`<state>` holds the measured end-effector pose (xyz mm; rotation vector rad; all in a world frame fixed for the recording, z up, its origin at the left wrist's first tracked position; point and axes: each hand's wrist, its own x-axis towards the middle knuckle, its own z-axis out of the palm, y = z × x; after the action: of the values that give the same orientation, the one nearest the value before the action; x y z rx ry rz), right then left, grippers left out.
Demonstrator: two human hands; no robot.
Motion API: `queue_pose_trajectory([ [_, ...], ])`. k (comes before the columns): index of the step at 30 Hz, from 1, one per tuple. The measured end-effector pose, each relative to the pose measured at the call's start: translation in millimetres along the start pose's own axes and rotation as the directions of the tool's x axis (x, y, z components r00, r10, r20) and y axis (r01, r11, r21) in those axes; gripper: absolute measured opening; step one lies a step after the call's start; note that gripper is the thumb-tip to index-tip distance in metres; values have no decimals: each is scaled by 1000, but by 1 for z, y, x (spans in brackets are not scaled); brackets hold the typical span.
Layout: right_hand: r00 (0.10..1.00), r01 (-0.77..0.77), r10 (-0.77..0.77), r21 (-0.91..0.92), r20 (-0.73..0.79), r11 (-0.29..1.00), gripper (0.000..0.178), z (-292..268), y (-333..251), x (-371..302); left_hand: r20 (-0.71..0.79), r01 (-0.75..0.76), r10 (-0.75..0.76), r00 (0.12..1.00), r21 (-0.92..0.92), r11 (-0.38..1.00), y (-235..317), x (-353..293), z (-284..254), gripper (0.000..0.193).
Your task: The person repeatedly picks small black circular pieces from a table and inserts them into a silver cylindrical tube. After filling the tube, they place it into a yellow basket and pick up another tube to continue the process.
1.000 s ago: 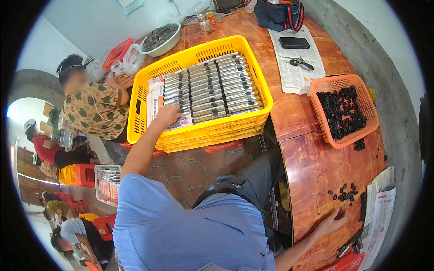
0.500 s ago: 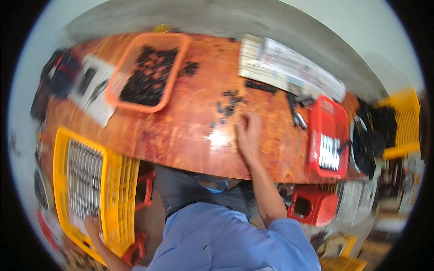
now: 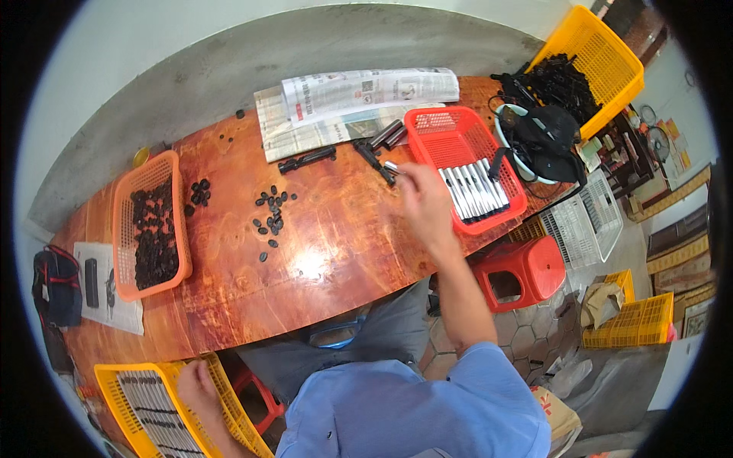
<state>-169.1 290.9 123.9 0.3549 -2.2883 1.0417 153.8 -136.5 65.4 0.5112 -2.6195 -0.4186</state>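
Note:
My right hand [image 3: 429,206] is over the table beside the red basket [image 3: 434,116]. Its thumb and fingertips close around the end of a short silver tube [image 3: 392,166], near a black bar [image 3: 371,159]. Silver tubes with black ends [image 3: 475,191] lie in a row in that basket. At the lower left, my left hand [image 3: 200,388] is curled at the inner side wall of a yellow crate [image 3: 107,375]. Whatever its fingers hold, if anything, is hidden. Rows of silver tubes [image 3: 156,404] fill the crate beside it.
An orange basket [image 3: 182,229] of black oval pieces stands on the table's left. More black ovals [image 3: 271,221] lie mid-table. Newspapers [image 3: 366,95] rest along the back. Right of the red basket are a pale bowl with black items [image 3: 544,137] and a yellow basket [image 3: 603,61].
The view has swung right. My right hand has moved from beside the loose black ovals to the silver tube by the red basket. My left hand has moved from the crate's tubes to its side wall.

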Motion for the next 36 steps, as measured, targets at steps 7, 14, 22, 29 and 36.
queue_pose_trajectory([
  [7, 870, -77, 379, -673, 315, 736, 26, -41, 142, 49, 89, -187, 259, 962, -475, 860, 102, 43, 120, 8],
  [14, 802, -48, 436, -684, 408, 728, 26, -49, 149, 46, 61, -158, 229, 971, -554, 817, 120, 46, 139, 9],
  [22, 963, -98, 191, -412, 192, 906, 21, -66, 128, 38, 354, 232, 78, 932, -748, 622, 143, 52, 109, 7],
  [29, 965, 56, -64, -41, -253, 998, 31, -77, 0, 28, -149, -160, 364, 919, -987, 0, 209, 89, -25, 18],
  [36, 905, -424, 301, 575, 301, 700, 24, 18, -6, -47, -336, -86, 420, 843, -855, -511, 241, 108, -125, 7],
])
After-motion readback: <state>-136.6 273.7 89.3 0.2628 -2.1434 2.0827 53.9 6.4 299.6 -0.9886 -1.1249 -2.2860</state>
